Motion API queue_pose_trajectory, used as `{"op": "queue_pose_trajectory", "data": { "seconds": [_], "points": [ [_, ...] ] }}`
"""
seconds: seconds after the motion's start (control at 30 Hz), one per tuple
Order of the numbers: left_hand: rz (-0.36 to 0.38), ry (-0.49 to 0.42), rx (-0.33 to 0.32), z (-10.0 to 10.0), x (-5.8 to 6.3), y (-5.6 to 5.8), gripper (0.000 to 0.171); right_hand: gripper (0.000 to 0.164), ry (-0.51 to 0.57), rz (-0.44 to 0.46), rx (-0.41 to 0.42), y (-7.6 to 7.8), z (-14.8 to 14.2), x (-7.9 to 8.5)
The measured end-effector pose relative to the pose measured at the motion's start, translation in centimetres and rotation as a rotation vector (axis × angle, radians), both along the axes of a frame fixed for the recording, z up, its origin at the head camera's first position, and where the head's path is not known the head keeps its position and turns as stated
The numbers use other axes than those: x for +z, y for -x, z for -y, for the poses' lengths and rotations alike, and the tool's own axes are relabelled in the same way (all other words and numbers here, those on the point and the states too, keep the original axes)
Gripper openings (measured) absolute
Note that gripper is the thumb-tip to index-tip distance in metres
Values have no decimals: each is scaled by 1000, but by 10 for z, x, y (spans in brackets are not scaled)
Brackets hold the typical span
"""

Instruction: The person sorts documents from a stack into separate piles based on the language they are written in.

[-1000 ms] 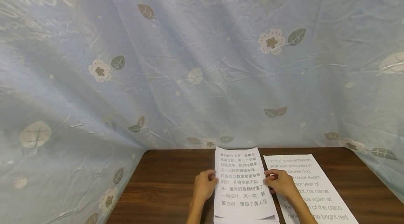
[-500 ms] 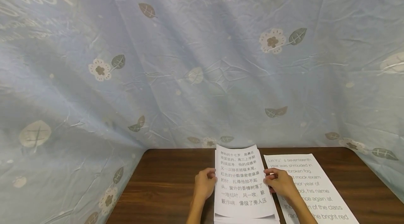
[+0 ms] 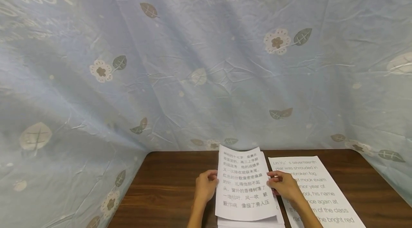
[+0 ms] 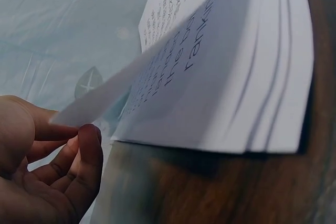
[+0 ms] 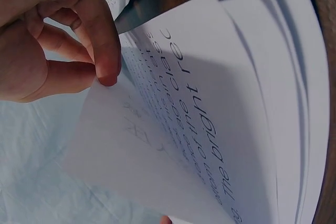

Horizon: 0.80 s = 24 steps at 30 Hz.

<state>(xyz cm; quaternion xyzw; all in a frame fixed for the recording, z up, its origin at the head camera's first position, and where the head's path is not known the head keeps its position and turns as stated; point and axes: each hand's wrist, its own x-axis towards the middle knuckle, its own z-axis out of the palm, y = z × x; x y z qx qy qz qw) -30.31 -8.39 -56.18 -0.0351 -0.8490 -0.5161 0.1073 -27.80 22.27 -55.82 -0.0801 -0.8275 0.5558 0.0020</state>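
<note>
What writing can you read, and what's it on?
Right sheet: "Lin Yu's seventeenth year was shrouded in …nbroken fog …st mock exam …nior year of …ool, his name …nce again at …m of the class …bright red"; parts covered.
Held sheet: Chinese, including "窗外的香樟树"; some blurred.
Sheet beneath: "rank", "bright"; mostly blurred.
Cloth: script unreadable.

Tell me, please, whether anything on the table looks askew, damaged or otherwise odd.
The edges of the paper stack look stepped rather than flush in the left wrist view, so it seems untidy. The top sheet bows above it, but the left hand and right hand are holding it. No damage shows.
</note>
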Motion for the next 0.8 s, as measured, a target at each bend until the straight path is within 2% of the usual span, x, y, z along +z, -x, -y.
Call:
{"op": "queue_pose_trajectory", "data": {
  "seconds": [0.27, 0.6, 0.8],
  "points": [
    [18, -48, -16, 10, 1, -2, 27, 42, 45, -18, 10, -1, 4, 0],
    [23, -32, 9, 28, 3, 2, 30, 42, 113, -10, 27, 0, 21, 1],
    [42, -25, 14, 40, 2, 1, 30, 42, 136, 1, 4, 0, 33, 1]
  ]
}}
